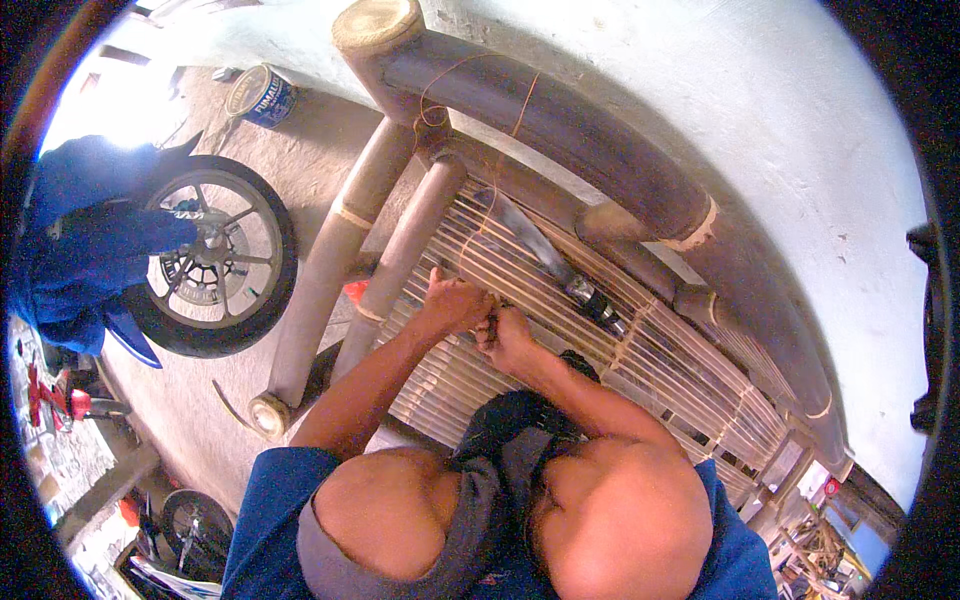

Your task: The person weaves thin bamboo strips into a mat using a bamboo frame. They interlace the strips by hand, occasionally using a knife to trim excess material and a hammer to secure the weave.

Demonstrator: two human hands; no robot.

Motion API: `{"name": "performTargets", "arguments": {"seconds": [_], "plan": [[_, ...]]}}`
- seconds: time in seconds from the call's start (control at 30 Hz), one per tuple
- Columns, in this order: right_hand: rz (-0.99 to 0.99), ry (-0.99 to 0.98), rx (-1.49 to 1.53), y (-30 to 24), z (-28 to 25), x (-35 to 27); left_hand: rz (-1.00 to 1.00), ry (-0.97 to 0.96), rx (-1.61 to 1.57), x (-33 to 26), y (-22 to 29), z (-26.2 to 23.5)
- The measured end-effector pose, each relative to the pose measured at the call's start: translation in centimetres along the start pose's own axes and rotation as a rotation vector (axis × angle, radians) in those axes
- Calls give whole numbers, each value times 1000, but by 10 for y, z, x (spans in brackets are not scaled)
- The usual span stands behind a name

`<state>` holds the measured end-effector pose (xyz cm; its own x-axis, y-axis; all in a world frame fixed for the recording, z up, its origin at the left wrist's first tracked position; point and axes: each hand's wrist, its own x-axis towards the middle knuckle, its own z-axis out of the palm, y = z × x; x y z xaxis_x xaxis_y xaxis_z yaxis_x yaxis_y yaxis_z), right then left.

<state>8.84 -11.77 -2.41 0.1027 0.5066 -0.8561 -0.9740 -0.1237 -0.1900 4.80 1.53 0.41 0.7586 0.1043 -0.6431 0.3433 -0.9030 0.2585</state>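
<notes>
My left hand (462, 303) is closed, and a thin orange-brown strand (518, 118) runs down to its fingers from the thick bamboo rail. Pressed up against it, my right hand (508, 337) is also closed, with something small and dark between the two hands that I cannot make out. Both hands are just over the bamboo slat seat (640, 350) of a bench, near its left end. Beyond them, on the slats, lies a large knife (540, 245) with a wide dark blade and a black handle.
Thick bamboo rails (560, 120) and posts (335, 260) frame the bench against a white wall (720, 90). A blue motorcycle's front wheel (215, 255) stands to the left. Farther back is a paint can (262, 95). My bare knees rise close below my hands.
</notes>
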Motion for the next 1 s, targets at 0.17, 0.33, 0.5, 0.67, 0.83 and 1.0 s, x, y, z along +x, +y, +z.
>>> {"name": "performTargets", "arguments": {"seconds": [0.17,0.33,0.5,0.67,0.83,1.0], "plan": [[124,16,-94,-11,-3,-8,130,72,-33,2,-8,12],[24,1,-1104,-40,-12,-25,158,19,-50,2,-12,11],[-890,-57,-2206,-43,-26,-19,108,67,-179,-6,-9,7],[-757,-39,-2460,-59,-24,-53,147,240,-257,-15,-13,6],[-891,80,-2239,-89,-11,-129,61,340,-88,-13,0,23],[-770,44,-1762,-70,-13,-92,52,454,-201,-9,-1,34]]}}
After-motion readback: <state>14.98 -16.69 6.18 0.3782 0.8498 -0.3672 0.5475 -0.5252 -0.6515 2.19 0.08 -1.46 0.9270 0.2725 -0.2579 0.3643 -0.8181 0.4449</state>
